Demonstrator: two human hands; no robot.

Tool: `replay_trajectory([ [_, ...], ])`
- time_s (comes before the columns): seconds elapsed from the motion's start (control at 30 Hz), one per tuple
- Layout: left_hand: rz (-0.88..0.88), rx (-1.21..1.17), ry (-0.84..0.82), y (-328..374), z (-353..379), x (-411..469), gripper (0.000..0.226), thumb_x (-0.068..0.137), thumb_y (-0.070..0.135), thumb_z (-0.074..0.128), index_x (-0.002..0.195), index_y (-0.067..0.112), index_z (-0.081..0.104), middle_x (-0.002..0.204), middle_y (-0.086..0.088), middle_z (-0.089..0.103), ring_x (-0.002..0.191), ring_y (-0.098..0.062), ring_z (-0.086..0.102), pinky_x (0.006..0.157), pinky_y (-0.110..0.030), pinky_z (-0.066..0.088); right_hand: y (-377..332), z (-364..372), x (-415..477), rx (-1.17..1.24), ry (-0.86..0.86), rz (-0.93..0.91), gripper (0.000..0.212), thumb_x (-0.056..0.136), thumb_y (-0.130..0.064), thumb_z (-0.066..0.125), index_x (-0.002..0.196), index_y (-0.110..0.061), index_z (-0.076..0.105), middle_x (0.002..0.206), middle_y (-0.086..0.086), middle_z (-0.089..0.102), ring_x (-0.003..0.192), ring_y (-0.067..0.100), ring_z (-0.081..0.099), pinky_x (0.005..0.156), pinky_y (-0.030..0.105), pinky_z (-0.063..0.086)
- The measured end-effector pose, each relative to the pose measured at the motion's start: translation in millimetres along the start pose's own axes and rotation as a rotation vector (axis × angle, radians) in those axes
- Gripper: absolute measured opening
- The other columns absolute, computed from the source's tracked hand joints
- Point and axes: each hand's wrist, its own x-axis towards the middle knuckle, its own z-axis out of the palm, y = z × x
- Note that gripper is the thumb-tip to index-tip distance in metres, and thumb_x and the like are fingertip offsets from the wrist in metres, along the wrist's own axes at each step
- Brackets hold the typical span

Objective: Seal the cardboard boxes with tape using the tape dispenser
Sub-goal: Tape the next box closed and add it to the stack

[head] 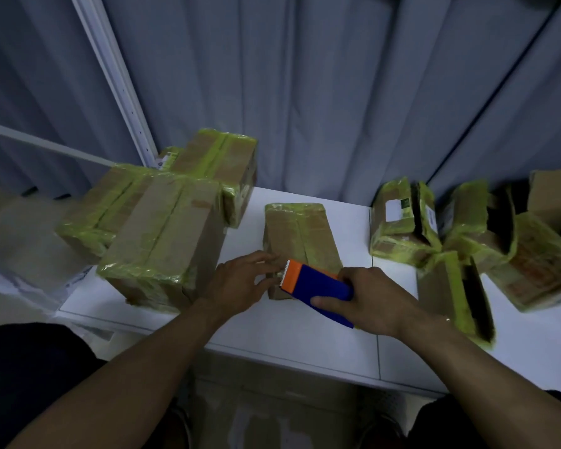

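A small flat cardboard box [300,236] with yellow-green tape on its far end lies in the middle of the white table [282,328]. My right hand [370,298] grips a blue and orange tape dispenser [311,280], whose toothed orange end sits at the box's near edge. My left hand [243,280] rests with fingers extended against the box's near left corner, right beside the dispenser's blade.
Several taped boxes [162,234] are stacked on the left of the table. On the right lies a heap of boxes with torn yellow-green tape and open flaps [450,241]. Grey curtains hang behind the table. My knees show below the front edge.
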Motion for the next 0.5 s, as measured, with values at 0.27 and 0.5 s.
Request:
replay_trajectory([
  [0.27, 0.024, 0.025, -0.009, 1.2, 1.9, -1.6, 0.038, 0.093, 0.030, 0.069, 0.130, 0.029, 0.065, 0.138, 0.014, 0.058, 0.117, -0.002, 0.059, 0.099, -0.024, 0.050, -1.1, -6.7, -11.2, -0.025, 0.097, -0.008, 0.048, 0.077, -0.079, 0.066, 0.087, -0.034, 0.057, 0.075, -0.015, 0.061, 0.069, 0.001, 0.062, 0.055, 0.015, 0.044],
  [0.5, 0.026, 0.122, -0.013, 5.8, -9.4, -4.7, 0.038, 0.088, 0.021, 0.075, 0.126, 0.022, 0.068, 0.132, 0.009, 0.063, 0.115, -0.008, 0.061, 0.102, -0.016, 0.040, 8.0, -23.0, -24.3, -0.101, 0.105, 0.031, 0.052, 0.076, -0.084, 0.062, 0.084, -0.033, 0.058, 0.074, -0.010, 0.064, 0.068, 0.004, 0.063, 0.059, 0.026, 0.054],
])
